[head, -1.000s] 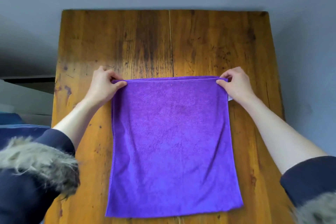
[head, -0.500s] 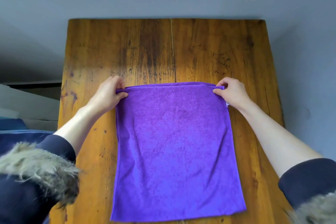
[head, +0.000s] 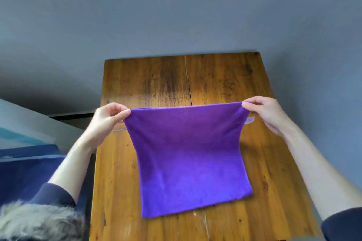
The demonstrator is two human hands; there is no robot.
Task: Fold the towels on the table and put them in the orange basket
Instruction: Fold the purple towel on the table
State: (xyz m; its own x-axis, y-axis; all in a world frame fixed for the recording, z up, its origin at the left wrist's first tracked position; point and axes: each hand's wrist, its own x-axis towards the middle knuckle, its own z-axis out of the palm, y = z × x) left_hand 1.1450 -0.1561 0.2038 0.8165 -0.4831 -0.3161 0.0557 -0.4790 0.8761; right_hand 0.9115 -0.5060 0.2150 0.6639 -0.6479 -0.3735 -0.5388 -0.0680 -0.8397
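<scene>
A purple towel [head: 188, 154], folded double, stretches between my two hands over the wooden table [head: 274, 162]. My left hand [head: 106, 117] pinches its far left corner and my right hand [head: 264, 112] pinches its far right corner. The far edge is raised off the table and pulled taut, while the near edge still lies on the wood. A small white label [head: 249, 120] sticks out at the right corner. No orange basket is in view.
Grey wall rises behind the table's far edge. Blue fabric [head: 25, 174] and a pale surface lie to the left, below table height. Fur-trimmed dark sleeves [head: 39, 219] show at the bottom corners.
Both hands have lifted the towel's far edge off the table and pulled it towards me. The camera has tilted up, showing more wall.
</scene>
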